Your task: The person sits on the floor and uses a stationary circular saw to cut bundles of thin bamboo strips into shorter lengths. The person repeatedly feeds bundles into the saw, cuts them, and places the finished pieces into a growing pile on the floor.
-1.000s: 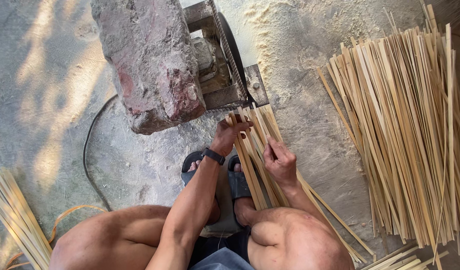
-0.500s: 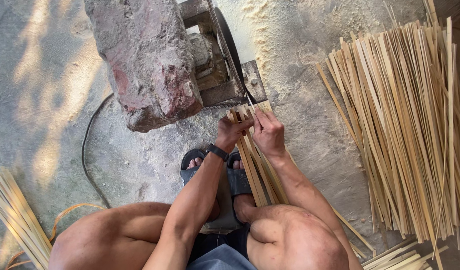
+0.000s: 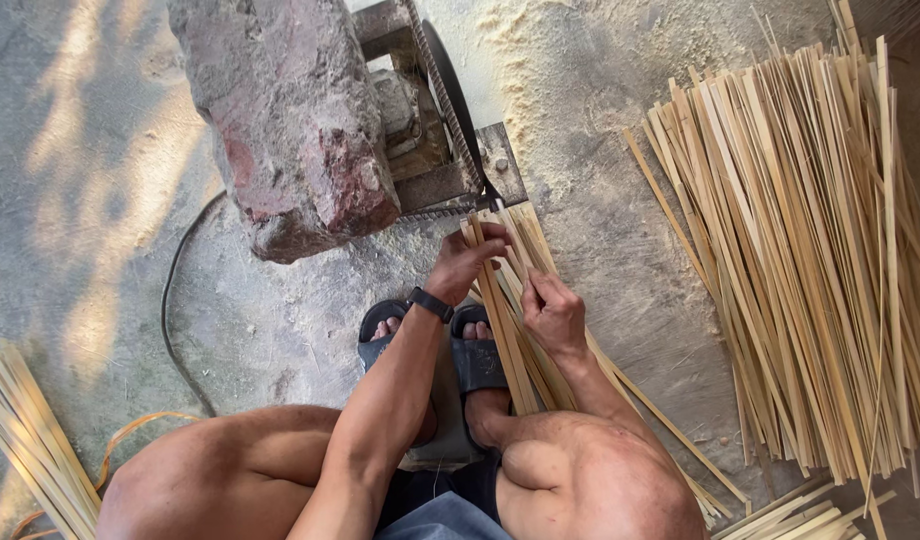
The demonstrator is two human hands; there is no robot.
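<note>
Large reddish stone block [image 3: 290, 130] sits on the concrete floor [image 3: 90, 200]; a wide pile of bamboo strips [image 3: 820, 270] lies well to its right, the saw blade [image 3: 450, 100] just beside its right face. Below the blade, a bundle of bamboo strips [image 3: 515, 320] rests on the floor. Left hand [image 3: 465, 262] closed over the bundle's top ends; right hand [image 3: 552, 312] clasps it just below.

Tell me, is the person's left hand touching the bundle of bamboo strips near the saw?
Touching. The head view shows the left hand with fingers curled over the top of the bamboo strips, no gap between them; the right hand grips the same bundle lower down.
</note>
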